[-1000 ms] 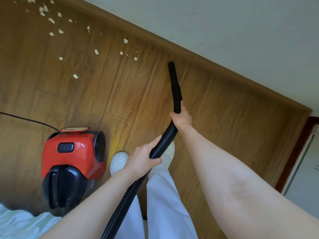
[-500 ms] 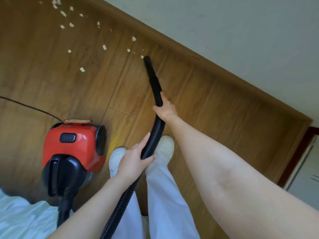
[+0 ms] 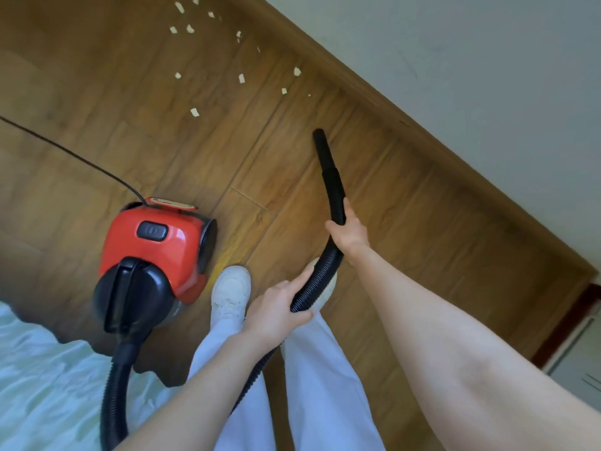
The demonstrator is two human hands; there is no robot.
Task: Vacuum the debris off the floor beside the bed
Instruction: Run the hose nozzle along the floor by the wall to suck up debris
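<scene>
- The job looks barely started: pale scraps of debris (image 3: 241,78) lie scattered over the wooden floor (image 3: 97,92), from the top edge down towards the middle.
- The nozzle (image 3: 320,138) points at the scraps but stops short of them; the nearest bits lie just beyond its tip, so all visible scraps remain to be sucked up.
- The red vacuum cleaner (image 3: 156,242) sits on the floor beside the bed (image 3: 42,379), next to a white shoe (image 3: 231,288).
- The right hand (image 3: 349,236) reaches forward with its grip curled round the rigid end of the hose (image 3: 325,265), aiming it.
- The left hand (image 3: 279,307) grips the ribbed hose lower down, near the legs, steadying it.
</scene>
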